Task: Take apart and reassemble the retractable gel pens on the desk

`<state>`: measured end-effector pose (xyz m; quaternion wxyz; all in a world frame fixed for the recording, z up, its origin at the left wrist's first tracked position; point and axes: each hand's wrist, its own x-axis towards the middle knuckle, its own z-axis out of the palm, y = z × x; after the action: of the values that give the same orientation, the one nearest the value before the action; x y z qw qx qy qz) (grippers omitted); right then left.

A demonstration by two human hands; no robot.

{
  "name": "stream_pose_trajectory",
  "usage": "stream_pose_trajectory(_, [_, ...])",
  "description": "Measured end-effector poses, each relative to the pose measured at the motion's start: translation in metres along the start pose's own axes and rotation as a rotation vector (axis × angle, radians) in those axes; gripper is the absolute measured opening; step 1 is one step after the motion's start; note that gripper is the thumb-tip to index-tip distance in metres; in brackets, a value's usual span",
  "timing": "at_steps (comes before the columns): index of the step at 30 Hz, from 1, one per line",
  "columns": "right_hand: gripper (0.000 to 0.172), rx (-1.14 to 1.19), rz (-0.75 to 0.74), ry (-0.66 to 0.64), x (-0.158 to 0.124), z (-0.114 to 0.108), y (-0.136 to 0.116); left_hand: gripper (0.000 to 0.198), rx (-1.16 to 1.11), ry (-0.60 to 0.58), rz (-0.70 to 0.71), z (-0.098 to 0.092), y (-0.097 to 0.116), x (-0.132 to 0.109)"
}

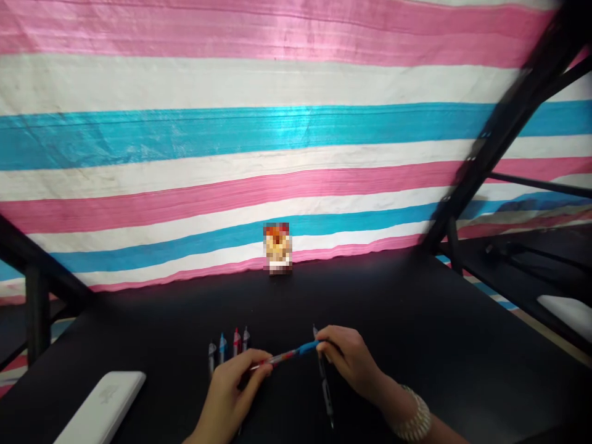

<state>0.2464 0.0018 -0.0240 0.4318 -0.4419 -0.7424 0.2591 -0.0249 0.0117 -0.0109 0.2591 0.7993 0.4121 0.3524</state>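
Note:
A slim pen point(289, 356) with a clear, reddish barrel and a blue end is held level above the black table. My left hand point(234, 388) pinches its left tip between thumb and fingers. The blue end on the right is gripped by the fingertips of my right hand point(346, 354), which has a coiled pale band on the wrist. Below that hand a dark, clear-barrelled pen point(325, 388) lies lengthwise on the table. Several more pens lie side by side just beyond my left hand, among them a blue one point(222, 347) and a red one point(237, 341); their lower parts are partly hidden.
A white flat rectangular device point(104, 404) lies at the left front of the black table point(370, 296). At the back stands a small blurred-out item point(277, 248) against a striped sheet point(231, 135). Black metal bars point(499, 135) slant up at both sides. Another white object point(567, 314) is at far right.

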Motion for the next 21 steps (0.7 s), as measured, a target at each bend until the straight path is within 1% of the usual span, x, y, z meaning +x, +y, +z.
stream_pose_trajectory(3, [0.032, -0.065, -0.014, -0.027, -0.001, 0.001, 0.0, 0.008, 0.019, 0.066, 0.057, 0.0, -0.002, 0.0])
stream_pose_trajectory(6, [0.046, -0.09, -0.013, -0.063, -0.002, 0.001, -0.002, 0.013, 0.036, 0.15, 0.173, 0.0, -0.005, 0.0])
stream_pose_trajectory(8, [0.051, -0.088, -0.007, -0.085, -0.002, 0.0, -0.004, 0.016, 0.037, 0.173, 0.231, -0.002, -0.005, 0.0])
stream_pose_trajectory(9, [0.05, -0.085, -0.004, -0.092, -0.002, -0.001, -0.006, 0.016, 0.037, 0.175, 0.235, -0.002, -0.005, 0.001])
stream_pose_trajectory(10, [0.046, -0.081, -0.003, -0.095, -0.001, -0.002, -0.008, 0.015, 0.037, 0.178, 0.226, -0.003, -0.003, 0.001])
stream_pose_trajectory(13, [0.025, -0.078, -0.009, -0.077, 0.0, -0.005, -0.011, 0.011, 0.033, 0.189, 0.155, -0.004, 0.001, 0.003])
stream_pose_trajectory(15, [0.02, -0.085, -0.021, -0.055, 0.001, -0.005, -0.011, 0.009, 0.019, 0.181, 0.105, -0.004, 0.003, 0.004])
stream_pose_trajectory(16, [0.019, -0.091, -0.029, -0.045, 0.001, -0.005, -0.011, 0.008, 0.01, 0.171, 0.088, -0.003, 0.003, 0.004])
stream_pose_trajectory(19, [0.031, -0.11, -0.059, -0.043, 0.0, -0.005, -0.009, 0.01, -0.016, 0.138, 0.065, -0.001, 0.002, 0.002])
stream_pose_trajectory(20, [0.033, -0.115, -0.068, -0.048, 0.0, -0.005, -0.008, 0.01, -0.021, 0.129, 0.062, -0.001, 0.001, 0.001])
stream_pose_trajectory(21, [0.031, -0.12, -0.072, -0.051, 0.0, -0.005, -0.008, 0.01, -0.023, 0.122, 0.053, -0.001, 0.0, 0.0])
